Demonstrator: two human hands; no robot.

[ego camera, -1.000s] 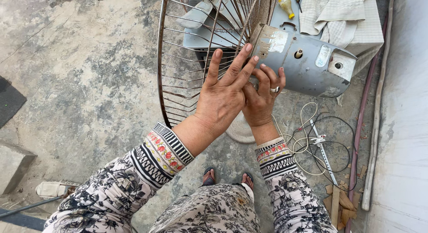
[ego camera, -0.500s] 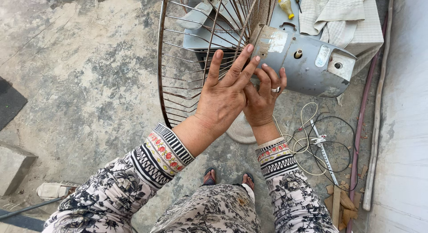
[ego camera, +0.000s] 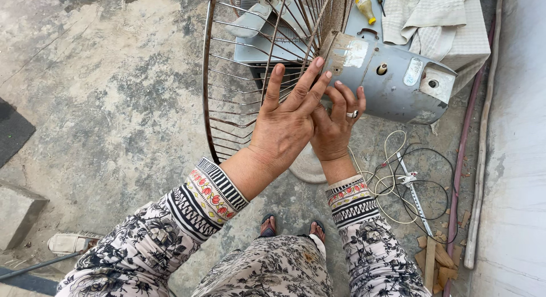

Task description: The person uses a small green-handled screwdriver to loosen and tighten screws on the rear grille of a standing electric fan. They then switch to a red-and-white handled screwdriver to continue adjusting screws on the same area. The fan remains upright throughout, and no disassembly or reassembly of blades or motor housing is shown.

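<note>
Both hands work at the fan's rear: left hand (ego camera: 287,123) spread flat against the wire guard (ego camera: 239,98), right hand (ego camera: 336,123) apparently gripping the grey motor housing (ego camera: 392,75).

Soft, even daylight fills the scene, bright but without harsh glare, and shadows are faint: only a weak one under the hands (ego camera: 307,123) on the floor (ego camera: 114,104). The picture is sharp from the fan guard (ego camera: 239,92) down to the sleeves, with no motion blur. Wide-angle bending shows at the edges, where the pale wall (ego camera: 523,160) on the right looks slightly washed out.
</note>
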